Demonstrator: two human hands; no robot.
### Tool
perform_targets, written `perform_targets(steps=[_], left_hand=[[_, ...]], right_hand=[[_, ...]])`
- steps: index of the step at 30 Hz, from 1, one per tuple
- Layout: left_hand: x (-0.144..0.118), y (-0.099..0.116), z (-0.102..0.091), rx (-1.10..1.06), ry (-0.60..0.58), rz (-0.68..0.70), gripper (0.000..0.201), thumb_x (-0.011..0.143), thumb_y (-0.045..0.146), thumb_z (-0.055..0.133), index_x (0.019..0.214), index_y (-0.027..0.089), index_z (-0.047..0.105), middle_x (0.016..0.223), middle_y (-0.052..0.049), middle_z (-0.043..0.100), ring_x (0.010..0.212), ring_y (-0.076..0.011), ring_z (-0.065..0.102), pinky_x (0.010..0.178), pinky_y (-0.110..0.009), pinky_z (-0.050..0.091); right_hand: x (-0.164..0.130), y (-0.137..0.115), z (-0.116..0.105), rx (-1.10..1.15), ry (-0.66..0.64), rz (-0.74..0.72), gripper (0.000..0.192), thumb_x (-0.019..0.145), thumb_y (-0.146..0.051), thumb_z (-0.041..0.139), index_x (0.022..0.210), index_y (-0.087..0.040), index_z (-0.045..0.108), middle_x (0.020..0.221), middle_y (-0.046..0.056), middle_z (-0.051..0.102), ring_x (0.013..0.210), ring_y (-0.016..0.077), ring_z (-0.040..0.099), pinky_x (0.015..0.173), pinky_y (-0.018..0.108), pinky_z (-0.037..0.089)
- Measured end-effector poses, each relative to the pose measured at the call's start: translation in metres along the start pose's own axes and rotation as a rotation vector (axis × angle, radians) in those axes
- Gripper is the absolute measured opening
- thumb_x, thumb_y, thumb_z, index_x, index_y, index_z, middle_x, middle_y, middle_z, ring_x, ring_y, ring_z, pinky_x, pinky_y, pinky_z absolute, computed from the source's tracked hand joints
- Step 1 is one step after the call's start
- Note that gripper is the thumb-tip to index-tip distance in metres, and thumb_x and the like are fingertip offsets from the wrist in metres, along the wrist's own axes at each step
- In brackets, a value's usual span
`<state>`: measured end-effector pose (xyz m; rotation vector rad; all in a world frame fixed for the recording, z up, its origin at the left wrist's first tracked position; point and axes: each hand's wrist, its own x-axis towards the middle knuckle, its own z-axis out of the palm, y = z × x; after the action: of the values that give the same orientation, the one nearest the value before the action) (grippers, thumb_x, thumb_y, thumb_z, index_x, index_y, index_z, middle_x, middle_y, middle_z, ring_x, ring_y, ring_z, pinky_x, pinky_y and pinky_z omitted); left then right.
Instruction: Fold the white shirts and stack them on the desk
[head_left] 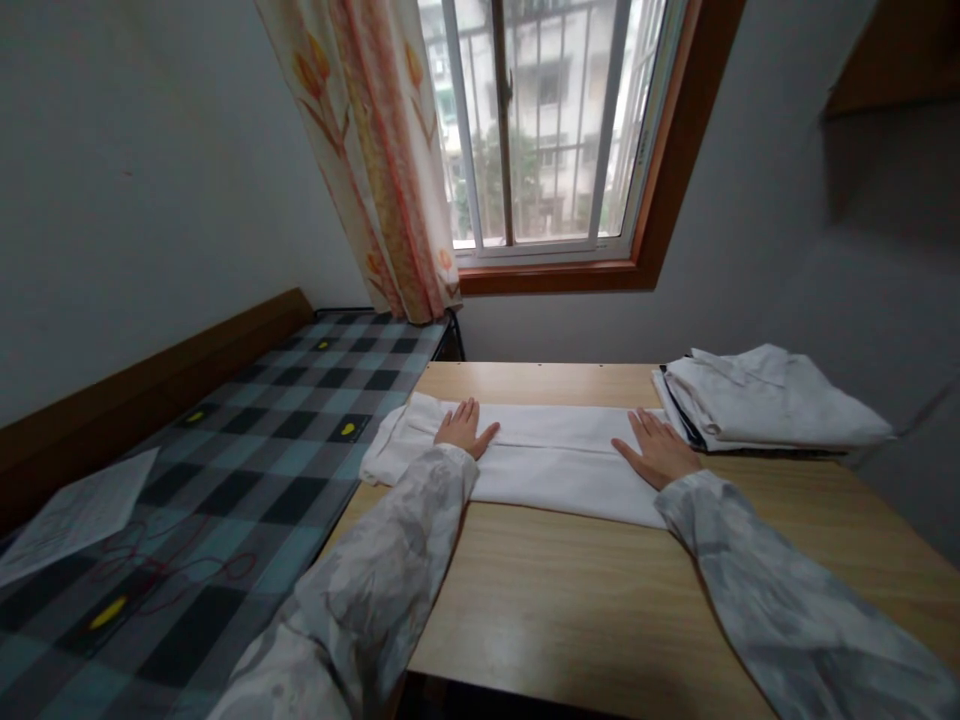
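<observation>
A white garment (547,460), folded into a long strip, lies across the wooden table (585,600). My left hand (463,428) rests flat on its left part, fingers spread, holding nothing. My right hand (658,450) presses flat on its right part, palm down, fingers apart. Both arms wear pale grey patterned sleeves.
A pile of folded white clothes (765,400) sits at the table's far right corner. A bed with a dark checked cover (225,480) stands to the left, a sheet of paper (75,515) on it. A window (547,130) and a floral curtain (375,150) are behind.
</observation>
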<state>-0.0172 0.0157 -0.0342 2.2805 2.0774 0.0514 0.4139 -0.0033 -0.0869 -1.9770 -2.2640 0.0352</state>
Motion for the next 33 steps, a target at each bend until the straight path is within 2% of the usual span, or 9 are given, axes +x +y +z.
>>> perform_targets(steps=[4,7,12,19,25,27,29,31,33], left_hand=[[-0.010,-0.044,0.000,0.053,0.060,-0.117,0.088,0.106,0.070,0.028,0.172,0.011,0.031,0.179,-0.019,0.027,0.167,-0.0331,0.025,0.135,-0.050,0.020],[-0.017,-0.062,-0.001,0.074,0.106,-0.210,0.089,0.106,0.070,0.029,0.172,0.011,0.032,0.178,-0.020,0.030,0.167,-0.0337,0.026,0.136,-0.052,0.018],[-0.018,-0.065,-0.005,0.099,0.121,-0.289,0.094,0.104,0.073,0.027,0.172,0.009,0.032,0.179,-0.019,0.027,0.169,-0.0327,0.021,0.137,-0.055,0.012],[-0.004,-0.075,-0.008,0.077,0.139,-0.296,0.089,0.104,0.070,0.031,0.170,0.010,0.037,0.179,-0.019,0.029,0.168,-0.0346,0.022,0.135,-0.058,0.017],[0.014,-0.079,-0.012,0.089,0.211,-0.268,0.075,0.104,0.059,0.039,0.162,0.012,0.048,0.174,-0.019,0.040,0.164,-0.0339,0.032,0.134,-0.056,0.022],[0.018,-0.077,-0.018,0.106,0.264,-0.234,0.067,0.104,0.051,0.043,0.157,0.012,0.054,0.172,-0.019,0.044,0.163,-0.0337,0.034,0.134,-0.055,0.021],[0.019,-0.065,-0.027,0.112,0.308,-0.161,0.059,0.104,0.042,0.044,0.153,0.012,0.058,0.171,-0.018,0.046,0.162,-0.0329,0.036,0.135,-0.054,0.018],[0.016,-0.038,-0.036,0.093,0.334,-0.046,0.056,0.106,0.037,0.041,0.152,0.012,0.059,0.171,-0.017,0.045,0.161,-0.0311,0.039,0.136,-0.052,0.017],[0.006,0.003,-0.040,0.045,0.346,0.105,0.058,0.108,0.040,0.037,0.155,0.011,0.056,0.172,-0.016,0.045,0.160,-0.0295,0.039,0.136,-0.051,0.018]], right_hand=[[0.001,0.003,0.005,0.036,0.023,-0.011,0.090,0.106,-0.070,0.027,0.172,-0.009,0.031,0.179,0.019,0.028,0.166,0.0326,0.027,0.135,0.051,0.022],[0.000,0.002,0.006,0.039,0.030,-0.010,0.091,0.106,-0.070,0.026,0.171,-0.008,0.031,0.179,0.020,0.027,0.166,0.0321,0.027,0.135,0.051,0.022],[-0.002,-0.003,-0.001,0.019,0.006,0.021,0.090,0.107,-0.069,0.026,0.172,-0.007,0.031,0.180,0.018,0.026,0.167,0.0310,0.026,0.136,0.049,0.021],[-0.002,-0.008,-0.004,0.031,0.025,0.022,0.090,0.107,-0.069,0.025,0.171,-0.007,0.032,0.179,0.019,0.028,0.166,0.0324,0.027,0.134,0.052,0.023],[0.016,-0.012,-0.002,0.075,0.031,0.060,0.087,0.107,-0.068,0.027,0.172,-0.011,0.031,0.179,0.017,0.027,0.166,0.0323,0.026,0.134,0.053,0.021],[0.022,-0.015,-0.004,0.074,0.027,0.076,0.085,0.107,-0.066,0.027,0.172,-0.011,0.031,0.180,0.017,0.027,0.166,0.0315,0.026,0.135,0.053,0.019],[0.026,-0.017,-0.005,0.065,0.026,0.093,0.084,0.108,-0.066,0.028,0.172,-0.011,0.032,0.180,0.016,0.026,0.167,0.0303,0.025,0.136,0.052,0.016],[0.027,-0.019,-0.006,0.060,0.026,0.101,0.084,0.108,-0.066,0.028,0.172,-0.011,0.032,0.180,0.015,0.025,0.167,0.0292,0.024,0.136,0.051,0.015],[0.026,-0.020,-0.006,0.061,0.035,0.099,0.083,0.109,-0.066,0.028,0.172,-0.011,0.033,0.180,0.015,0.025,0.167,0.0289,0.023,0.136,0.050,0.014]])
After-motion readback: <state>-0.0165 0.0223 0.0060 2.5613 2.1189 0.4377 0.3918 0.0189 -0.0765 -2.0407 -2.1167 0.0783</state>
